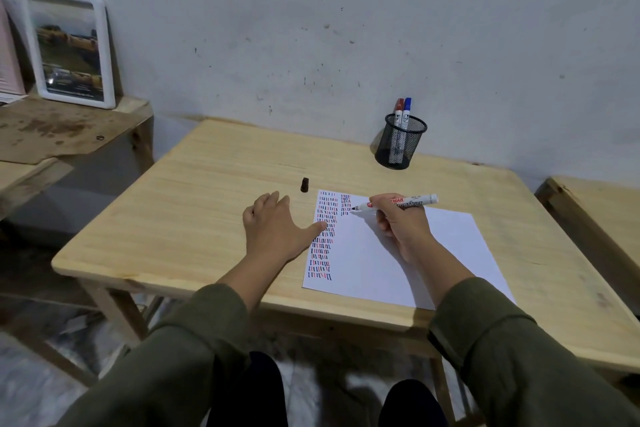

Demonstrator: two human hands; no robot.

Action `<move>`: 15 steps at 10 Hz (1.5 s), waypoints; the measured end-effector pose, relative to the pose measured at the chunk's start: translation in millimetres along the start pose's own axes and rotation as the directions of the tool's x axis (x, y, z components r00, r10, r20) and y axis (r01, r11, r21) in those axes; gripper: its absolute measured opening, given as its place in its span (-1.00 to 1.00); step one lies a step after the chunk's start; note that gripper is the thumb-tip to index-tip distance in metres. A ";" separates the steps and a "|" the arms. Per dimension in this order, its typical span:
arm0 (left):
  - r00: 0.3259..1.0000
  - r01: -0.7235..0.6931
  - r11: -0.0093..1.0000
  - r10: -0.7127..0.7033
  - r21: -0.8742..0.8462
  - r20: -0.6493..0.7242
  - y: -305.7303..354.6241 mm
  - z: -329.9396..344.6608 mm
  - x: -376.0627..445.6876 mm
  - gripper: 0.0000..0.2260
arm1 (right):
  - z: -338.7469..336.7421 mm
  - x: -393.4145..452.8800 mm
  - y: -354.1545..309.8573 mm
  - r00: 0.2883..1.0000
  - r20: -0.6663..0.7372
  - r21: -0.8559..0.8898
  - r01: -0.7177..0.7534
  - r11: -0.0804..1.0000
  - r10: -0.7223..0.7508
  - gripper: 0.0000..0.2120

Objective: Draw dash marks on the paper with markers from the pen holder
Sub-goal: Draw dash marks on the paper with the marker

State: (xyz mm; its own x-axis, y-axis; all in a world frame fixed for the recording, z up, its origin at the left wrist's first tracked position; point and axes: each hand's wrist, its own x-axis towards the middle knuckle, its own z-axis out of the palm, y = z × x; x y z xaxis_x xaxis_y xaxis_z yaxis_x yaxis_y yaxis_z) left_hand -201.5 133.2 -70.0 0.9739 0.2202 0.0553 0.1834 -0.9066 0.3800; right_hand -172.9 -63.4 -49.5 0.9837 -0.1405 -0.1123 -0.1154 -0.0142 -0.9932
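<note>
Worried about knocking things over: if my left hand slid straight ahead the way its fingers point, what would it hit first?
Probably the black marker cap, just ahead-right of the left hand's fingers; it might pass just left.

Table [214, 184] open left; cap [304, 184] nr paper [415, 253].

Pink sheet [8, 59] cut by left edge, marker [398, 203] mid-barrel hidden by fingers [381, 199], label txt partly unreadable

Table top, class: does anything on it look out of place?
Only the black marker cap, standing loose on the table beyond the left hand, away from the open marker in the right hand.
</note>
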 end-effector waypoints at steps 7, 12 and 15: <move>1.000 -0.005 1.000 0.004 -0.004 -0.022 -2.1 3.1 2.0 -0.13 | 5.8 -10.8 -2.6 0.993 0.095 0.085 0.061 0.994 -0.070 -0.94; 1.000 -0.005 1.000 0.005 -0.008 -0.015 -2.1 2.3 2.0 -0.13 | 3.5 -9.1 -2.6 0.995 0.083 0.081 0.048 0.996 -0.055 -0.93; 0.987 -0.042 0.958 -0.005 -0.284 -0.162 8.1 -3.2 23.0 -0.53 | -1.3 -4.1 -6.5 0.995 0.095 0.255 -0.062 0.965 0.039 -0.98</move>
State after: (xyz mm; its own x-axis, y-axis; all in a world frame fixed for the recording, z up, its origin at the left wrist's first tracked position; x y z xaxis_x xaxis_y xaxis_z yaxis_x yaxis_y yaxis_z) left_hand -178.0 132.1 -62.7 0.9383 0.2803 0.2024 0.0971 -0.7755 0.6239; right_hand -176.3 -64.0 -42.5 0.9871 -0.0465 -0.1533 -0.1373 0.2476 -0.9591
